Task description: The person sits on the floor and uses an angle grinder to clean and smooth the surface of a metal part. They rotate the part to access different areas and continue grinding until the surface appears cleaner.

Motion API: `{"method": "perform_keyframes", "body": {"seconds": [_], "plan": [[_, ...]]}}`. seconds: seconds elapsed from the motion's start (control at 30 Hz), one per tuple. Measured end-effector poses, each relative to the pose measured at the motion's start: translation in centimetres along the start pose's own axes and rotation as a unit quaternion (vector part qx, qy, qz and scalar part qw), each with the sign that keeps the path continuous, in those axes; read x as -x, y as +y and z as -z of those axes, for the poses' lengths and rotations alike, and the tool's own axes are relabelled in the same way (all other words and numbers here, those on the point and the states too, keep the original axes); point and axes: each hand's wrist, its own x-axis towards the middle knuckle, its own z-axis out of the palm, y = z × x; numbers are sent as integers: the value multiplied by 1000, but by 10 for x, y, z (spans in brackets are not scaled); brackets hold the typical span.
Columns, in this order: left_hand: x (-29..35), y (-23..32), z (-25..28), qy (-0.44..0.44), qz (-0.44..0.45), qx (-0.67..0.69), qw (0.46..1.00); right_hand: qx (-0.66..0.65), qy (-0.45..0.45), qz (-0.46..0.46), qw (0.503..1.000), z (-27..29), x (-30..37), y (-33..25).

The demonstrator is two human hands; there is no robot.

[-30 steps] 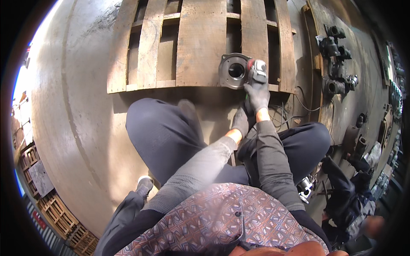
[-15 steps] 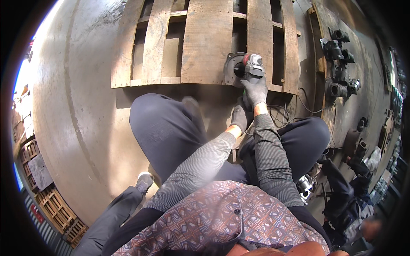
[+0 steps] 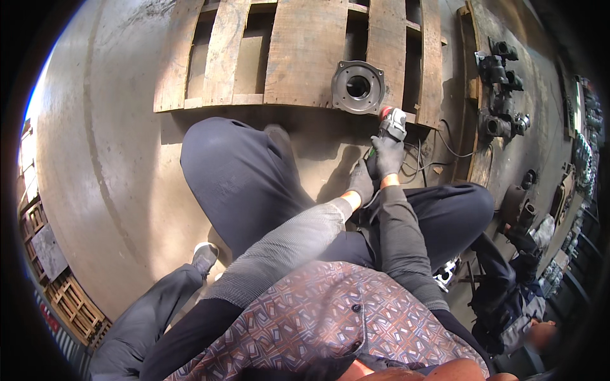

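Both my hands wear grey gloves and hold one angle grinder (image 3: 395, 123), which has a silver-grey head, a red part at its front and some green on its body. My right hand (image 3: 389, 156) wraps the body just behind the head. Lower and to the left, my left hand (image 3: 361, 181) is closed round the rear end. A square grey metal flange casting (image 3: 373, 76) with a round bore lies on the near edge of the wooden pallet (image 3: 305, 57). The grinder's head is just nearer than the casting, to its right, and apart from it.
A dark cable (image 3: 459, 154) loops over the floor right of the grinder. Dark metal castings (image 3: 499, 70) stand on a wooden platform (image 3: 540, 76) at right. Another person's leg (image 3: 155, 305) shows lower left; a person (image 3: 508, 298) sits lower right.
The grinder and both hands have drawn back toward me, slightly right, off the casting. The casting's bore, partly covered before, now shows whole. The whole view has shifted slightly.
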Motion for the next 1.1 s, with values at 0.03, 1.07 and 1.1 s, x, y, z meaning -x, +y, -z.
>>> {"method": "perform_keyframes", "body": {"seconds": [0.03,1.07,1.1], "plan": [[1,2,0,3,7,14,1000,-10,4,-7,1000,-1,0,1],[-43,-65,-63,89,-6,151,984,57,-82,43,994,-2,28,-19],[-40,-61,-60,85,14,153,984,73,-91,37,992,-3,29,-17]]}}
